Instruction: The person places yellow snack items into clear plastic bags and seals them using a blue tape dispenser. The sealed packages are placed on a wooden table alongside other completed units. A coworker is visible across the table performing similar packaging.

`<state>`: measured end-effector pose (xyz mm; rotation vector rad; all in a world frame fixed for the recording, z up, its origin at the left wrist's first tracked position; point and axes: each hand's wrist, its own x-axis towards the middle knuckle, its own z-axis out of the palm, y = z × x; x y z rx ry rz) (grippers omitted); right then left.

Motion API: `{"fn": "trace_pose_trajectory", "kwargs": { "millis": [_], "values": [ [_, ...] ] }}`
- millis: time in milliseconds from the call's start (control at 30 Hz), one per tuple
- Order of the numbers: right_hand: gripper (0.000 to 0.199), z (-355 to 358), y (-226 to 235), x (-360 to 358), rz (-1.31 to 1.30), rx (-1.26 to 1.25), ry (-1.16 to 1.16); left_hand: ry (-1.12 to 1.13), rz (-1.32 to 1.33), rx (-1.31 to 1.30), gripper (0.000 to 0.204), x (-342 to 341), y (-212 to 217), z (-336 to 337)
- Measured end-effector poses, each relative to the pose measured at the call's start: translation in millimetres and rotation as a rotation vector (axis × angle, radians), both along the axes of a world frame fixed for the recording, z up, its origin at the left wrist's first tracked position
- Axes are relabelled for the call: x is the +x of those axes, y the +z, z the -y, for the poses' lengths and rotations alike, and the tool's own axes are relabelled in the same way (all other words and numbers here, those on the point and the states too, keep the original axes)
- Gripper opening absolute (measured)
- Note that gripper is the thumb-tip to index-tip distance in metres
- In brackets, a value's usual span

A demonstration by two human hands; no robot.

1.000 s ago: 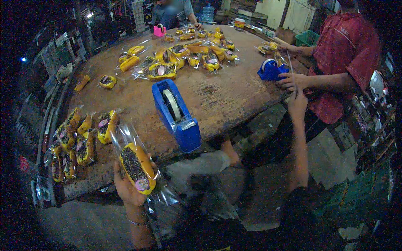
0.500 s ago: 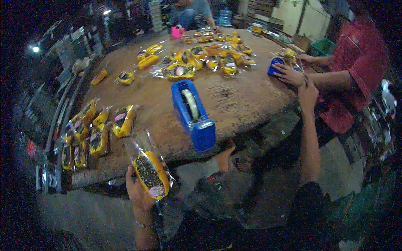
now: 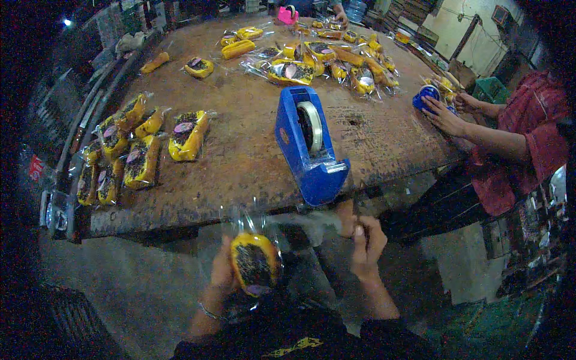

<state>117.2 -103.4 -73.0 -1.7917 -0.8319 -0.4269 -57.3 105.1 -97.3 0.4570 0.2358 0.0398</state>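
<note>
We locate the wrapped roll (image 3: 257, 264) in front of the wearer's body, short of the near edge of the table (image 3: 240, 174). Its long axis runs nearly fore and aft: one end points toward the table, and the end with the pink sticker points toward the wearer. The dark topping faces up. Motion blur softens the roll; we cannot trace the wrapper's lower end against the dark clothing.

The left hand (image 3: 222, 267) grips the roll from its left side; the fingers beneath are hidden. The right hand (image 3: 369, 243), apart from the roll, is curled with thumb and fingers pressed together. We cannot tell whether it pinches anything thin.

Beyond, a blue tape dispenser (image 3: 312, 147) stands at the table's near edge. A group of wrapped rolls (image 3: 123, 147) lies to its left; farther back, a pile (image 3: 324, 60) overlaps too closely to count.

At right, a co-worker's hand (image 3: 444, 117) partly covers a second blue dispenser (image 3: 425, 98). The upper edge cuts off another person (image 3: 339, 13).
</note>
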Motion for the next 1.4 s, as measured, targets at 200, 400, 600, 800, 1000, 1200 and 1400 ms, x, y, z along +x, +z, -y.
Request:
{"fn": "trace_pose_trajectory", "kwargs": {
  "millis": [200, 400, 600, 800, 1000, 1200, 1400],
  "values": [
    [0.019, -4.5, 11.0, -4.0, 0.032, -0.081, 0.049, -0.215, -0.119, 0.231, 0.061, 8.8, -4.9, 35.0],
    [0.018, 8.6, -14.9, -23.0, 0.067, -0.231, 0.251, -0.210, -0.163, 0.440, 0.055, 14.8, -19.1, 38.0],
    [0.024, 6.8, -33.0, -29.8, -0.013, -0.172, 0.334, -0.226, -0.175, 0.527, 0.050, 10.3, -17.2, 29.5],
    [0.028, -19.2, -42.8, -40.8, -0.152, -0.216, 0.237, -0.309, -0.417, 0.433, 0.043, -9.5, -16.1, 26.2],
    [0.039, -14.2, -14.3, -6.9, -0.198, 0.227, -0.076, -0.059, -0.351, 0.917, 0.036, -29.4, -38.2, 12.7],
    [0.028, 69.4, 55.5, 152.6, 0.060, 0.074, -0.603, -0.058, -0.225, 0.800, 0.033, -29.2, -57.0, 6.9],
    [0.026, 118.0, 73.0, 377.4, 0.488, -0.232, -0.875, -0.192, -0.264, 0.786, 0.031, -15.8, -62.6, 26.6]
  ]
}}
